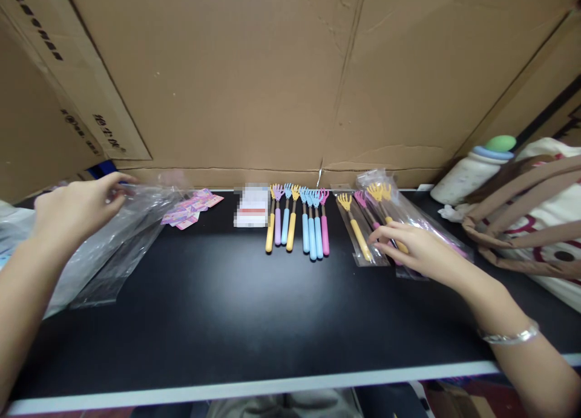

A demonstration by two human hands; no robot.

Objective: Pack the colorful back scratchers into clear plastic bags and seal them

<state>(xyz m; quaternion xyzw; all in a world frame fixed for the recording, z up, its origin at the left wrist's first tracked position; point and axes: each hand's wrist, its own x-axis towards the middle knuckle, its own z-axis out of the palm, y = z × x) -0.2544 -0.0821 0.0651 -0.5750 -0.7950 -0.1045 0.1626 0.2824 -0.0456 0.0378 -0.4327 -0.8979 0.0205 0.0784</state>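
My left hand (pixel 77 206) is at the left, its fingers and thumb curled together at the upper edge of a clear plastic bag (pixel 131 236) on a pile of such bags. Over on the right, my right hand (pixel 413 248) rests with loosely bent, parted fingers on bagged back scratchers, next to a yellow back scratcher (pixel 361 239) in its own clear sleeve. Part of the pink and yellow ones beneath is hidden by that hand. Between my hands, several unwrapped back scratchers (pixel 311 224) with blue, yellow, purple and pink handles lie side by side, claws toward the back.
Small pink and purple printed cards (pixel 193 207) are spread beside the bags. A blurred white label (pixel 253 206) lies left of the loose scratchers. Cardboard (pixel 254 79) walls the back. A white bottle (pixel 469 173) and a cloth bag (pixel 540 224) stand at the right of the black table (pixel 254 321).
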